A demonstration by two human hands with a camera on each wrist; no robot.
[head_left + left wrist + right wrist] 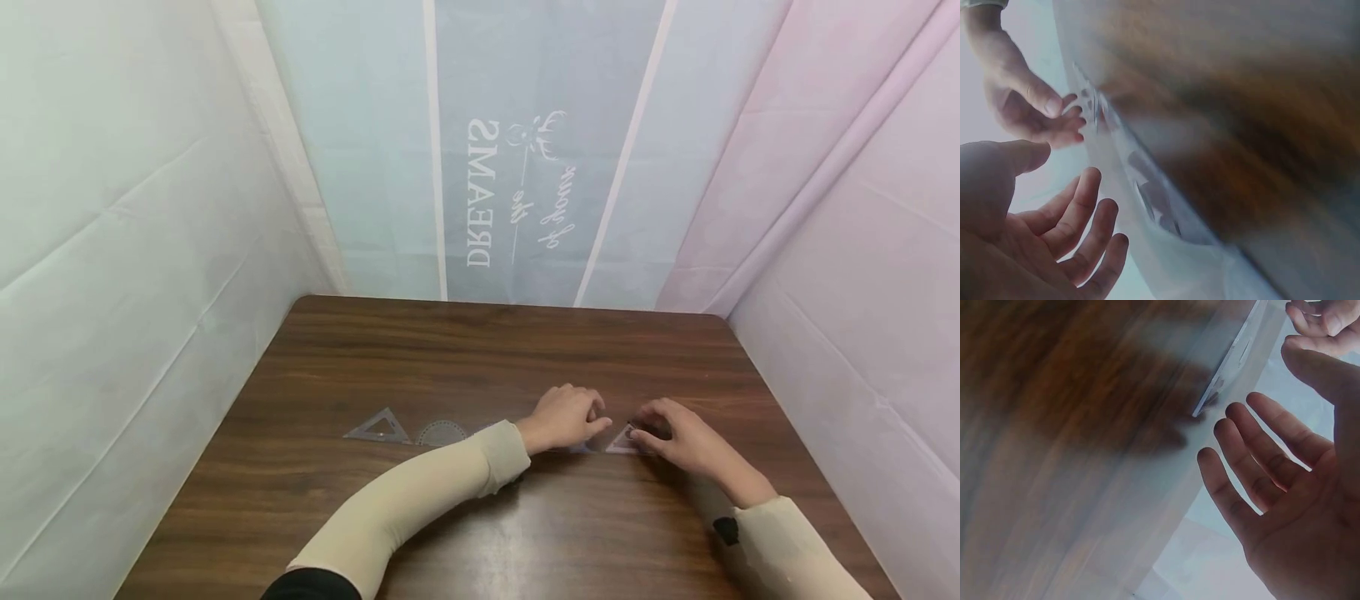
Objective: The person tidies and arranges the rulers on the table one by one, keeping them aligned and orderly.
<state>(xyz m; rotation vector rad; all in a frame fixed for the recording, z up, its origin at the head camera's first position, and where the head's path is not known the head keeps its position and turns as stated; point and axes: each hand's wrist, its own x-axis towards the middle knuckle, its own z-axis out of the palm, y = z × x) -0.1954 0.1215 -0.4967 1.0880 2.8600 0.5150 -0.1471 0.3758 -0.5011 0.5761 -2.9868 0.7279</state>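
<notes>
A clear triangular set square (617, 444) lies flat on the table. My right hand (682, 433) hovers at its right side with loosely bent fingers and hides part of it. To its left is my left hand (566, 415), fingers relaxed and holding nothing. A bluish clear piece (581, 448) shows just below that hand, its kind hidden. In the right wrist view the fingers of my right hand (1297, 494) are spread apart, off the clear edge. Farther left lie a clear protractor (442, 433) and another set square (362, 432). My left forearm covers part of the row.
The brown wooden table (480, 358) has rounded back corners. Pale cloth walls (150, 208) stand at both sides, and a blue-grey printed cloth (517, 75) hangs behind its back edge.
</notes>
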